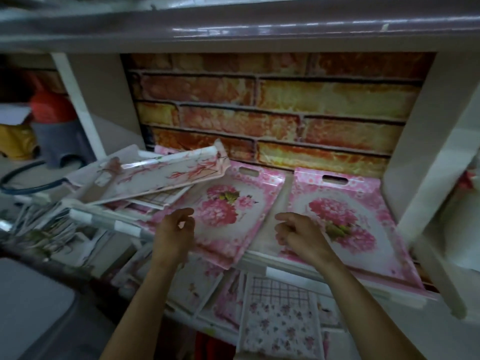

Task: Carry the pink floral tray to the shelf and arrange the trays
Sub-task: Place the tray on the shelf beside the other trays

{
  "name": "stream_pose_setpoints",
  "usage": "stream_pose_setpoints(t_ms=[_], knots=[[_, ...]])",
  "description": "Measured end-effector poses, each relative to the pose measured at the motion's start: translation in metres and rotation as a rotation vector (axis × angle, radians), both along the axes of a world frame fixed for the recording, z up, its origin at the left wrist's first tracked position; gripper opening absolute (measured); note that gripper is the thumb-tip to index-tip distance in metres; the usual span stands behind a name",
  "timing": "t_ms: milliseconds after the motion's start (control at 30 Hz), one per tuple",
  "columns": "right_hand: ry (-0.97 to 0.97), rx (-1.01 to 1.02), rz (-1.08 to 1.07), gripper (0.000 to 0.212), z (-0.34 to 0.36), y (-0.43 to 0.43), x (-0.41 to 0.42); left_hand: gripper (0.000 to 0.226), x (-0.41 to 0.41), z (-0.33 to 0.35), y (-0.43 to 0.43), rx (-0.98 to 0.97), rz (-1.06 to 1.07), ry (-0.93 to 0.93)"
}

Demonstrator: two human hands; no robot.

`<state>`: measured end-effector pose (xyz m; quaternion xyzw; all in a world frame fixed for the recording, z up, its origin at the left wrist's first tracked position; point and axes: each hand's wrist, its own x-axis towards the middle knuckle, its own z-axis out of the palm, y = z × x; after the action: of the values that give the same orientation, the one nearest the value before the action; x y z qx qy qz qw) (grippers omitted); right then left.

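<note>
Bare shelf between 2 pink trays.

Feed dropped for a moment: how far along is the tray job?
Done: left pink floral tray and right pink floral tray lie on the shelf. In hand: left hand and right hand are at their edges. Left: straighten the tilted blossom tray.

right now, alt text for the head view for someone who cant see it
A left hand and a right hand, fingers loosely curled and holding nothing, hover over two pink floral trays side by side on a shelf with a brick-pattern back. A tilted pile of trays sits at left, more trays lie below.
</note>
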<state>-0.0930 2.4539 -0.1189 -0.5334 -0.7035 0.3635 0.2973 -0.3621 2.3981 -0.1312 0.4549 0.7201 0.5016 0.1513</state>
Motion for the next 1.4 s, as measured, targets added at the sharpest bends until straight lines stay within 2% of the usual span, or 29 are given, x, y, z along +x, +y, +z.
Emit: stream_pose_setpoints(t_ms=[67, 133, 233, 333, 533, 833, 967, 1133, 1267, 1400], knots=[[0.03, -0.083, 0.035, 0.03, 0.0, 0.001, -0.021, 0.03, -0.022, -0.004, -0.008, 0.036, 0.117, 0.017], [0.027, -0.158, 0.078, 0.035, -0.001, 0.0, -0.038, 0.045, -0.041, -0.011, -0.012, 0.049, 0.217, 0.043], [-0.067, -0.218, 0.115, 0.054, -0.006, -0.001, -0.061, 0.045, -0.061, -0.021, -0.017, -0.047, 0.301, 0.062], [-0.105, -0.25, 0.099, 0.071, -0.012, 0.0, -0.076, 0.047, -0.07, -0.031, -0.015, -0.109, 0.217, -0.093], [-0.216, -0.194, -0.04, 0.066, -0.024, -0.004, -0.093, 0.056, -0.069, -0.04, -0.008, -0.026, 0.079, -0.322], [-0.049, -0.196, -0.126, 0.082, -0.03, -0.013, -0.103, 0.083, -0.073, -0.04, 0.004, 0.087, 0.049, -0.459], [0.004, -0.119, -0.159, 0.076, -0.022, -0.012, -0.099, 0.072, -0.076, -0.041, 0.008, 0.113, 0.02, -0.667], [0.028, -0.032, -0.253, 0.059, -0.007, -0.007, -0.086, 0.052, -0.076, -0.045, 0.011, 0.11, 0.056, -0.818], [0.097, -0.036, -0.241, 0.052, 0.003, -0.01, -0.071, 0.013, -0.066, -0.041, 0.006, 0.082, 0.02, -0.813], [0.174, -0.018, -0.247, 0.053, 0.01, -0.011, -0.052, 0.013, -0.057, -0.035, 0.007, 0.066, 0.009, -0.845]])
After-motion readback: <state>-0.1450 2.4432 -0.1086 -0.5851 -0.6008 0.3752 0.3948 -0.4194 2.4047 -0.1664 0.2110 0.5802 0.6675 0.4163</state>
